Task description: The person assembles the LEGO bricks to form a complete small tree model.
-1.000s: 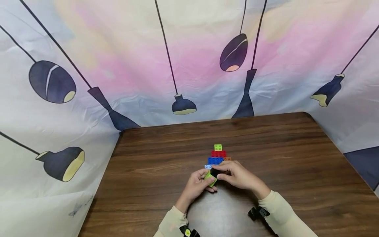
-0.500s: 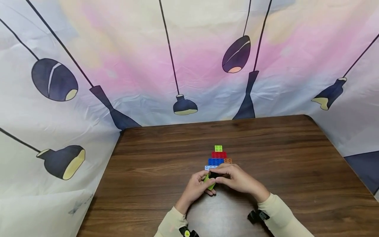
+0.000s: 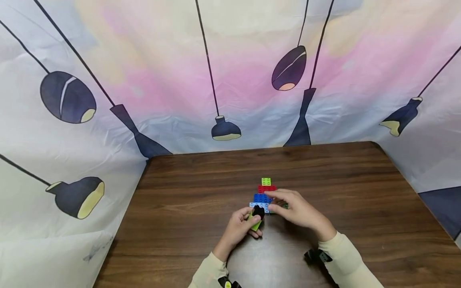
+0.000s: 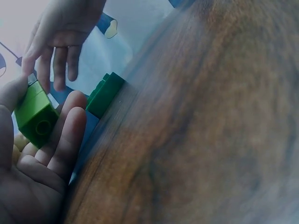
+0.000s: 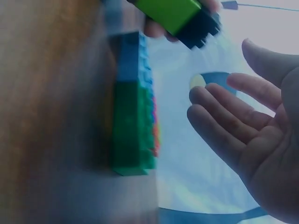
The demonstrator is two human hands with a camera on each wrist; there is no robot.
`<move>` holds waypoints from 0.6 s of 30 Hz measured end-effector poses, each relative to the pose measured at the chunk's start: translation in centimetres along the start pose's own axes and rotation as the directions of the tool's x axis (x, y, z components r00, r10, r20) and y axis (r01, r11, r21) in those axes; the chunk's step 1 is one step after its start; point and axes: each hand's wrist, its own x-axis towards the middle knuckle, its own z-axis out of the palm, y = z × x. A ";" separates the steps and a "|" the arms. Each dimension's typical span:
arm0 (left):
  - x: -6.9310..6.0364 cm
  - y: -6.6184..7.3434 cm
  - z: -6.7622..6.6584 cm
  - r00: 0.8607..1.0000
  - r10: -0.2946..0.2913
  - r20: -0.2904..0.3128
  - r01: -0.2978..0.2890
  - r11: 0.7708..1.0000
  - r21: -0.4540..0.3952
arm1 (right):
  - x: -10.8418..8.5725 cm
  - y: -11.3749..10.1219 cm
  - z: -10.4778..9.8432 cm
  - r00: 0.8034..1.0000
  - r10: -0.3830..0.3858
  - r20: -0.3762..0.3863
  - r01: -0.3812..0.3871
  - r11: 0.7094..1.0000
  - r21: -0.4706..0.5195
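Note:
My left hand (image 3: 235, 232) grips a lime green toy brick (image 3: 256, 227), thumb on one side and fingers on the other. A black studded brick (image 3: 258, 212) sits on the lime brick's end, studs facing outward, as the right wrist view also shows. My right hand (image 3: 300, 212) hangs just right of it, fingers apart and holding nothing. Beneath and behind the hands lies a stepped row layout: a light blue brick (image 3: 253, 205), a dark green brick (image 5: 127, 128), a blue brick (image 3: 259, 198), a red brick (image 3: 262, 188) and a small lime brick (image 3: 265, 182). My right hand partly covers it.
The brown wooden table (image 3: 194, 188) extends around the bricks on all sides. Behind it hangs a cloth backdrop (image 3: 248, 60) printed with dark lamps. Each wrist carries a black strapped camera (image 3: 317, 256).
My right hand has let go of the black brick and drawn away to the right and slightly up, its fingers spreading. My left hand keeps its hold on the lime brick.

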 end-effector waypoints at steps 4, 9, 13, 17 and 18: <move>0.1 0.1 0.0 1.000 0.009 -0.017 -0.010 1.000 -0.020 | 1.0 -0.2 -0.7 0.998 0.013 -0.065 -0.016 0.998 -0.059; 0.1 0.1 0.0 0.999 0.008 -0.035 -0.009 0.999 -0.046 | 1.6 0.2 -0.2 0.997 0.040 -0.072 -0.052 0.984 -0.169; 0.1 0.1 0.0 0.999 0.018 -0.039 -0.021 0.997 -0.068 | 1.8 0.3 1.1 0.996 0.083 -0.014 -0.084 0.958 -0.274; 0.1 0.2 -0.1 0.998 0.033 -0.056 -0.037 0.996 -0.084 | 2.2 0.3 2.3 0.991 0.133 0.027 -0.114 0.924 -0.365; 0.1 0.2 -0.1 0.998 0.034 -0.059 -0.039 0.996 -0.086 | 2.3 0.3 2.5 0.989 0.141 0.031 -0.119 0.916 -0.384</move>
